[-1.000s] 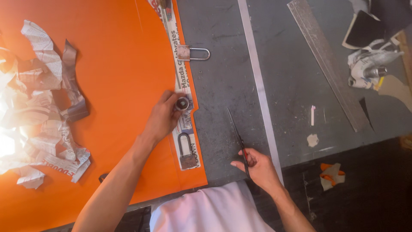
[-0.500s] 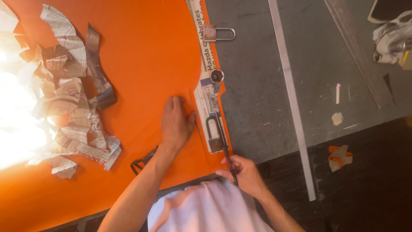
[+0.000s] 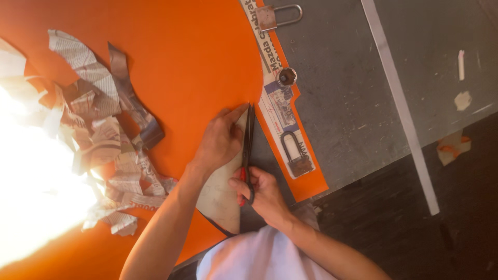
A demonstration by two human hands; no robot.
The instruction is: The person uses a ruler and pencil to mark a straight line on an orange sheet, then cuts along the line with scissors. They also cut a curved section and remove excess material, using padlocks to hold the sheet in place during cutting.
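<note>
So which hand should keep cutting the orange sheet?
The right hand, probably: its grip is already on the scissors, blades lying along the cut in the orange sheet. The left hand presses the sheet flat beside them.

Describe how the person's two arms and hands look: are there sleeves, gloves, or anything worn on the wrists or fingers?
Both forearms are bare from the elbow down, with no sleeves over them. The left hand and the right hand wear no gloves, and no watch, bracelet or ring shows. The only clothing in view is a white garment at the bottom edge, near the upper arms.
</note>
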